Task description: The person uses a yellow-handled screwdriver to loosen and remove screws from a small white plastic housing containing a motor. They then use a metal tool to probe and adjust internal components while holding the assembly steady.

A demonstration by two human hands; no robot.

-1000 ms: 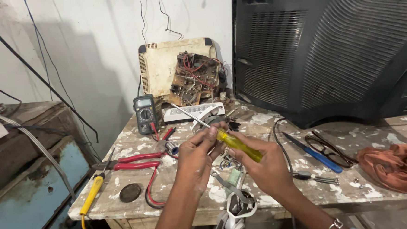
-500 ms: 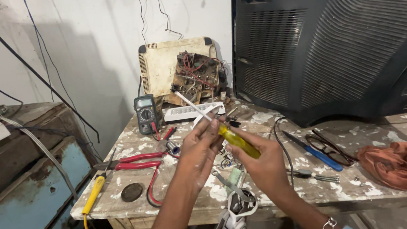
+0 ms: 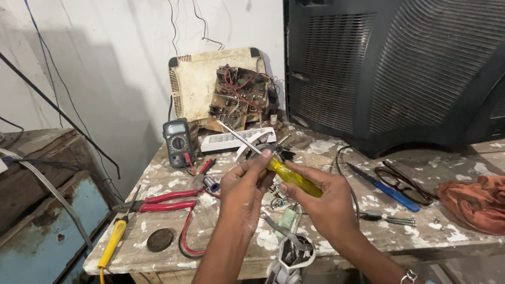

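My right hand (image 3: 325, 204) grips a screwdriver (image 3: 292, 177) by its translucent yellow handle; the metal shaft points up and to the left over the bench. My left hand (image 3: 245, 191) is closed next to the top of the handle, fingertips pinching where shaft meets handle, and what small part it pinches is hidden. Both hands hover above the paint-spattered wooden bench (image 3: 172, 253). Below them, a grey and white device (image 3: 287, 261) with metal parts pokes up at the bench's front edge.
Red-handled pliers (image 3: 166, 201), a yellow-handled tool (image 3: 112, 242), a dark round disc (image 3: 160, 239) and a multimeter (image 3: 178, 142) lie left. Behind stand an open cream case with a circuit board (image 3: 226, 88) and a big dark television back (image 3: 409, 59). Right: blue screwdriver (image 3: 384, 187), glasses (image 3: 407, 183), orange rag (image 3: 489, 201).
Both hands have risen slightly with the screwdriver, and the left fingers have closed in on the top of the handle. The bench items have not moved.
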